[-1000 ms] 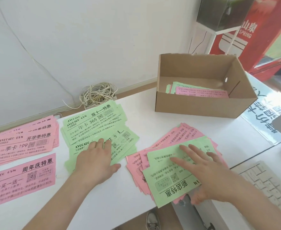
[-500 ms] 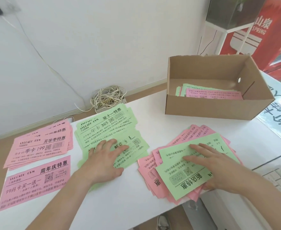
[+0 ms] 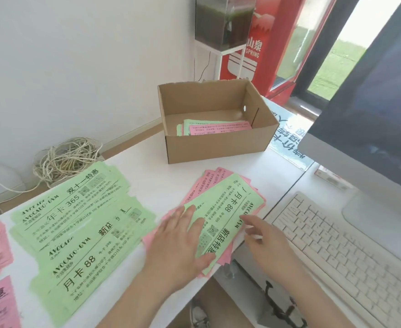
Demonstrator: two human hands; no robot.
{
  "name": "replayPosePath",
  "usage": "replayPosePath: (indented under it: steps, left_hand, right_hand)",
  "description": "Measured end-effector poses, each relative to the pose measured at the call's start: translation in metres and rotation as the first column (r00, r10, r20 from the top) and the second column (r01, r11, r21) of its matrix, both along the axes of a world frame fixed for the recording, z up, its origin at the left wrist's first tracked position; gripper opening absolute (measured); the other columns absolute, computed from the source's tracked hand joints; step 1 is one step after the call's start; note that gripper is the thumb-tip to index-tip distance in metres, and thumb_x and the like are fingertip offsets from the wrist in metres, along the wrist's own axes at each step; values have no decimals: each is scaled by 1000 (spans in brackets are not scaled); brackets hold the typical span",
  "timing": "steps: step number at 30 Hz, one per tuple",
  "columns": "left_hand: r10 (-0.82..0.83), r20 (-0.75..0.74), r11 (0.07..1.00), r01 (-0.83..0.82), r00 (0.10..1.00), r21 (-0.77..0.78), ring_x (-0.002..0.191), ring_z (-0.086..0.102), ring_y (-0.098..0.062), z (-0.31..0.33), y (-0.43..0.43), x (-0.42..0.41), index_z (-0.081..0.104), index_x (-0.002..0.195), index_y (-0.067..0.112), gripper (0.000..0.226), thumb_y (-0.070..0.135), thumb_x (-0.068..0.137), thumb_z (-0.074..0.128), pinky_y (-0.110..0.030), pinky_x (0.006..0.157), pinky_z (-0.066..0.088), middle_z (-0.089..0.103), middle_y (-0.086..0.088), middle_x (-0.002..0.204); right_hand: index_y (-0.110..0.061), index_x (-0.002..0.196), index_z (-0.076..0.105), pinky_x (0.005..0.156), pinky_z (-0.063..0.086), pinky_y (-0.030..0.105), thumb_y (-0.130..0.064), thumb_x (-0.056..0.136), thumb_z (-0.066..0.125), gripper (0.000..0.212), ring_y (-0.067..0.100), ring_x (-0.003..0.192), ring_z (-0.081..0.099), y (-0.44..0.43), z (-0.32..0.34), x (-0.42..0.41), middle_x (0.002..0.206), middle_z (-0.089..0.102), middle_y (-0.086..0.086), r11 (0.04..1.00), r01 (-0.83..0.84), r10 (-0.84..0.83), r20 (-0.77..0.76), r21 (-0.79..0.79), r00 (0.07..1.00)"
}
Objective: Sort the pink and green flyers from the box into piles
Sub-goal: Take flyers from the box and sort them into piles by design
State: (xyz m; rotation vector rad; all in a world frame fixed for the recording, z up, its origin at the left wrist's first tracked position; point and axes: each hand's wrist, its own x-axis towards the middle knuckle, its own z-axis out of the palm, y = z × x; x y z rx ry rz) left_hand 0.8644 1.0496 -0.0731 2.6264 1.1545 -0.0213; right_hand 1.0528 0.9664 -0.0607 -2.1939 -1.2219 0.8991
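The left hand (image 3: pixel 179 242) has moved from the sorted green paper flyer pile (image 3: pixel 81 223) to the green flyer (image 3: pixel 225 216) at 5 o'clock, lying flat; the right hand (image 3: pixel 267 242) hovers open, empty. Next sorting starts.

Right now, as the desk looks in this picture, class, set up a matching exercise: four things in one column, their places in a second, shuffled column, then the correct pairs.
Things
1. cardboard box
2. coil of string
3. keyboard
4. left hand

Places
A. at the right, in front of the monitor
B. flat on the mixed pile's top green flyer
C. far side of the desk, flyers inside
D. by the wall, behind the green piles

Pairs: 1-C, 2-D, 3-A, 4-B
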Motion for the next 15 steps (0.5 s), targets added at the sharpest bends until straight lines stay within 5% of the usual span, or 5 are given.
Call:
replayPosePath:
  steps: [2,4,8,11,15]
  left_hand:
    - [16,-158,996,-30,987,-87,147,-7,-28,-5,-8,17,4,152,20,90,74,85,33,-44,118,1,-9,-6,160]
    - [28,-192,995,-46,981,-87,147,-7,-30,-6,-10,23,3,151,16,90,72,87,31,-45,118,3,-8,-12,160]
    - [-11,-143,993,-6,990,-115,142,19,-30,2,-4,22,31,141,16,67,59,89,34,-40,114,24,25,-14,152]
    - [-2,-70,992,-6,998,-125,118,47,-20,9,0,21,48,126,18,43,44,93,36,-32,94,39,52,-1,125]
    - [-8,-91,997,1,996,-75,103,54,-20,19,-8,23,47,116,22,38,50,93,35,-33,81,43,58,3,113]
  right_hand:
    - [-33,137,46,69,39,4,-9,94,44,49,1,97,54,-6,-3,-14,124,59,-5,998,57,-57,-45,-2,997]
    - [-30,140,41,75,38,6,-7,93,43,52,4,101,52,-10,-5,-24,124,58,-4,995,97,-98,-93,-11,991]
    - [-27,135,49,91,47,25,-12,88,52,49,3,105,59,-8,-6,-31,119,63,-12,966,259,-244,-261,22,934]
    - [-33,110,59,74,52,22,-14,88,63,30,6,89,67,-5,2,-30,105,68,-5,876,480,-398,-498,44,771]
    - [-21,105,57,61,57,30,-3,88,65,26,19,74,71,9,4,-33,90,73,7,806,592,-425,-699,-2,575]
